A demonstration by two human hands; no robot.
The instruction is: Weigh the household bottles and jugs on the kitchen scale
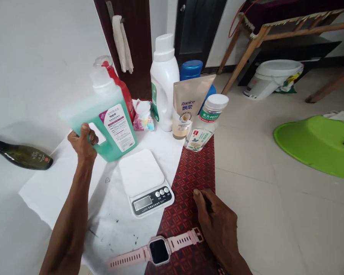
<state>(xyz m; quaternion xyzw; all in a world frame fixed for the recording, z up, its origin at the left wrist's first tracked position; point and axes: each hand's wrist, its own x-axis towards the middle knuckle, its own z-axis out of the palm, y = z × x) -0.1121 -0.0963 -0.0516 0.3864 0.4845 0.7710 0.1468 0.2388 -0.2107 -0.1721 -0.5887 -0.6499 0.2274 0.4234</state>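
My left hand (pixel 84 142) is wrapped round the handle of a large jug of green liquid detergent (pixel 109 122) with a white cap. The jug leans to the left behind a white digital kitchen scale (pixel 145 183), whose plate carries nothing. At the right edge of the table, my right hand (pixel 216 217) rests with its fingers curled and nothing visible in them. Close to it lies a smartwatch (pixel 159 251) with a pink strap, laid out flat along the near side.
Behind the scale stand a white detergent bottle (pixel 164 84), a beige Rejoice tube (pixel 186 109), a clear bottle with a white cap (pixel 205 124), a red pump bottle (pixel 122 86) and a colourful packet (pixel 143 118). A dark green bottle (pixel 23 156) is at far left. A green basin (pixel 315 145) lies on the floor.
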